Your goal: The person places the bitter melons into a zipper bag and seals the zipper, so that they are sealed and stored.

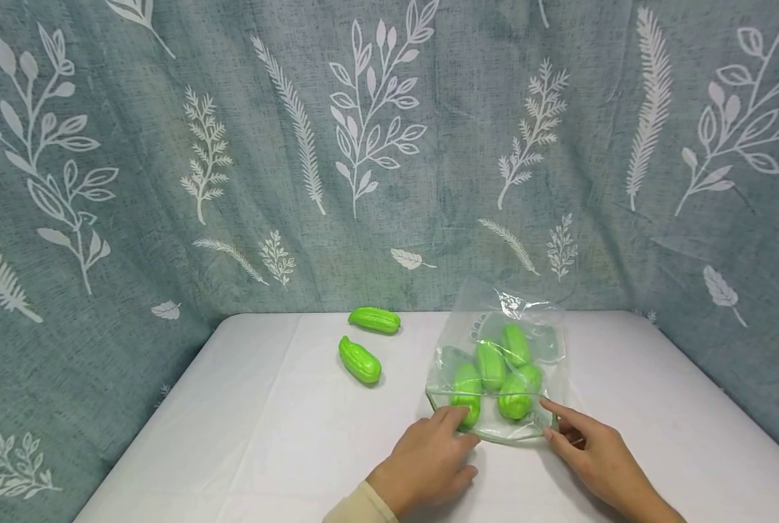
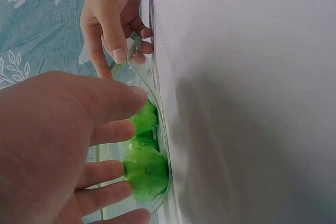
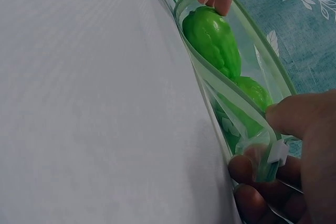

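A clear zip bag (image 1: 451, 341) with a green-edged mouth lies on the table, its mouth held apart and facing me. Inside are several bright green ridged gourds (image 1: 492, 365). My right hand (image 1: 595, 457) pinches the right corner of the bag's mouth, beside a white slider (image 3: 278, 152) seen in the right wrist view. At the left side of the mouth is my left hand (image 1: 429, 457). Its fingers are fairly straight and spread, with the fingertips at the end of the nearest gourd (image 2: 147, 174); whether they press it I cannot tell.
Two more green gourds lie outside the bag to the left: one (image 1: 360, 361) slantwise, the other (image 1: 375, 319) near the table's back edge. The table has a white cover (image 1: 265, 428). A blue-green curtain (image 1: 376, 240) with white leaf prints hangs behind and at both sides.
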The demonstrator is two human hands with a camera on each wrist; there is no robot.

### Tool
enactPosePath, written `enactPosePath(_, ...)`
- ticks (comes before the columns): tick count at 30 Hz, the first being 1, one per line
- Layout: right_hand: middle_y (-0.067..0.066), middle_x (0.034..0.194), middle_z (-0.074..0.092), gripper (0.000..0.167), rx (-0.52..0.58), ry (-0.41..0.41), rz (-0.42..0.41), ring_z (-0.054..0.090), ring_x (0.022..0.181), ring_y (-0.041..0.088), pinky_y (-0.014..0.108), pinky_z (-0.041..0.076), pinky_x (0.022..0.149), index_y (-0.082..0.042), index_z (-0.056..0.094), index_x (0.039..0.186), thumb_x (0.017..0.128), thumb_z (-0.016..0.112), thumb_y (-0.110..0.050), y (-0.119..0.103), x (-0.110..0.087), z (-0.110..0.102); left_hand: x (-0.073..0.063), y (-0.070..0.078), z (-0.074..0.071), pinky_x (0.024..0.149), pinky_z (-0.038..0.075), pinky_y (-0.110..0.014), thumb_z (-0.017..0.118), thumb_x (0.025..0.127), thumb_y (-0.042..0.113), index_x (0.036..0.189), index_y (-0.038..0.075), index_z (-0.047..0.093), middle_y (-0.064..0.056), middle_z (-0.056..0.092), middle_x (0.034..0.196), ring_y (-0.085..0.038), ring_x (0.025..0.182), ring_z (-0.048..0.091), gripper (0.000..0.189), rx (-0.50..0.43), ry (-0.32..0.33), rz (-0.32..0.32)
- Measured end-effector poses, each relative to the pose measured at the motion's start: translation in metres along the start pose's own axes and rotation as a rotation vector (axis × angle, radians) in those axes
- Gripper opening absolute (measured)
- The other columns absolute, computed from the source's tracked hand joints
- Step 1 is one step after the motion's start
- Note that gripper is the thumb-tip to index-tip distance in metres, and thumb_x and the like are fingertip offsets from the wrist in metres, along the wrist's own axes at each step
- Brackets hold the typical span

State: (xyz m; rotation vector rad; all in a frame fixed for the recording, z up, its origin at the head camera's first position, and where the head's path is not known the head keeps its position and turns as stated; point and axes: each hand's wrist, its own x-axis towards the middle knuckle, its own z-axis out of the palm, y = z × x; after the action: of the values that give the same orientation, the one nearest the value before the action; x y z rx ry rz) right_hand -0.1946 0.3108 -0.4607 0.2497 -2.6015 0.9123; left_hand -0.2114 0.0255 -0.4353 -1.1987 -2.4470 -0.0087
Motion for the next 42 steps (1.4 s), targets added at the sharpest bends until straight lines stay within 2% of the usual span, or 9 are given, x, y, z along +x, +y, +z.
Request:
enactPosePath(15, -0.003, 0.090, 0.068, 0.046, 0.000, 0.011, -0.005, 0.063, 0.075, 0.003, 0.026, 0.055, 0.067, -0.012, 0.064, 0.136, 0.092, 0.075, -0.020, 0.001, 0.000, 0.000, 0.010, -0.001, 0.005, 0.078, 0.055, -0.029, 0.070, 0.089, 0.041, 0.113, 0.023, 0.073, -0.011, 0.055, 0.137, -0.021, 0.121, 0.054, 0.030, -0.024, -0.021, -0.015)
enactPosePath(23, -0.005, 0.088, 0.066, 0.045, 0.007, 0.018, -0.020, 0.062, 0.075, 0.002, 0.026, 0.055, 0.067, -0.011, 0.064, 0.135, 0.091, 0.075, -0.018, 0.001, 0.000, 0.000, 0.013, 0.000, 0.008, 0.084, 0.054, -0.030, 0.069, 0.090, 0.041, 0.116, 0.024, 0.073, -0.012, 0.054, 0.139, -0.021, 0.125, 0.052, 0.031, -0.045, -0.047, -0.038)
enactPosePath(42, -0.006, 0.086, 0.065, 0.044, 0.022, 0.025, -0.022, 0.062, 0.073, 0.001, 0.025, 0.055, 0.066, -0.011, 0.065, 0.135, 0.092, 0.075, -0.017, 0.001, -0.001, 0.001, 0.019, 0.001, 0.010, 0.088, 0.052, -0.029, 0.069, 0.090, 0.042, 0.120, 0.025, 0.072, -0.010, 0.051, 0.142, -0.020, 0.125, 0.051, 0.035, -0.067, -0.081, -0.077)
